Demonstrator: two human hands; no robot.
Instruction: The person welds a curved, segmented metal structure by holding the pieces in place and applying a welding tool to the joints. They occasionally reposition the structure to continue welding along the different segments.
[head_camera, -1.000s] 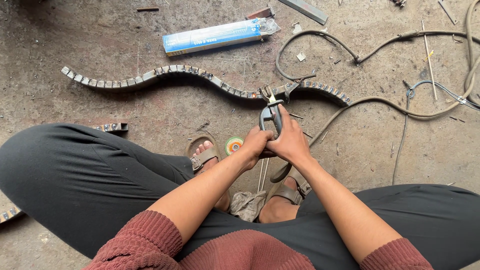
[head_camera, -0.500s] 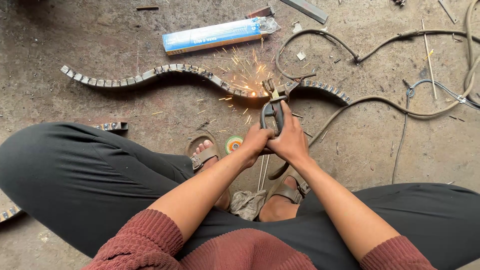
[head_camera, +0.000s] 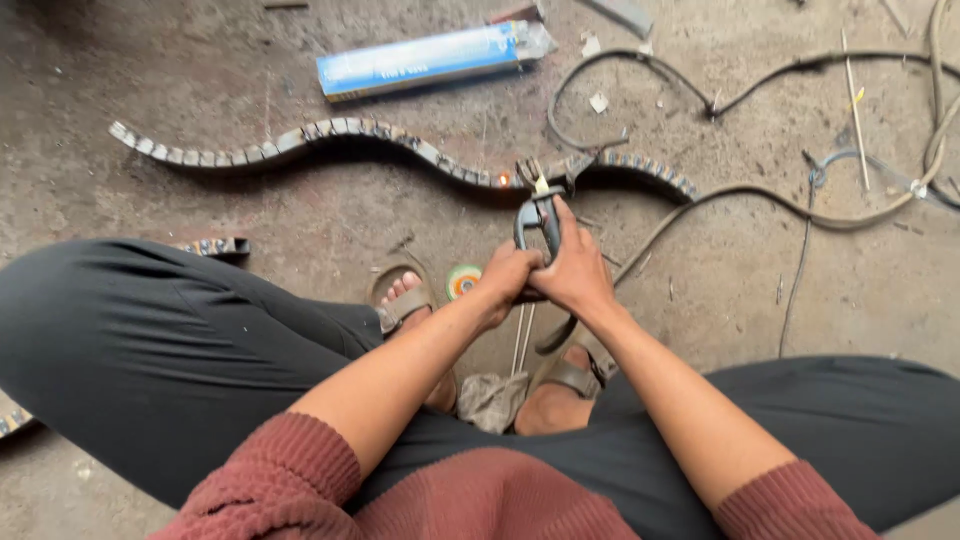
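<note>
Squatting over a bare, dusty concrete floor (head_camera: 250, 220) strewn with cables and scraps. Gripping a dark electrode holder (head_camera: 537, 222) with both hands: left hand (head_camera: 507, 280) wrapping tight around the lower handle, right hand (head_camera: 575, 272) closing over it from the other side, thumb lying up along the tool. Pointing the holder's tip at a wavy metal strip (head_camera: 330, 140) built of small joined segments, snaking across the floor toward the far edge; a small orange spot glowing on the strip just left of the tip. Lying beyond the strip, near the far edge of the floor, a long blue box (head_camera: 420, 60). Trailing off toward the right edge, a black cable (head_camera: 740, 205). Showing between the knees, sandalled feet (head_camera: 405, 295) and a small round multicoloured disc (head_camera: 463, 281) just beside the left hand.
</note>
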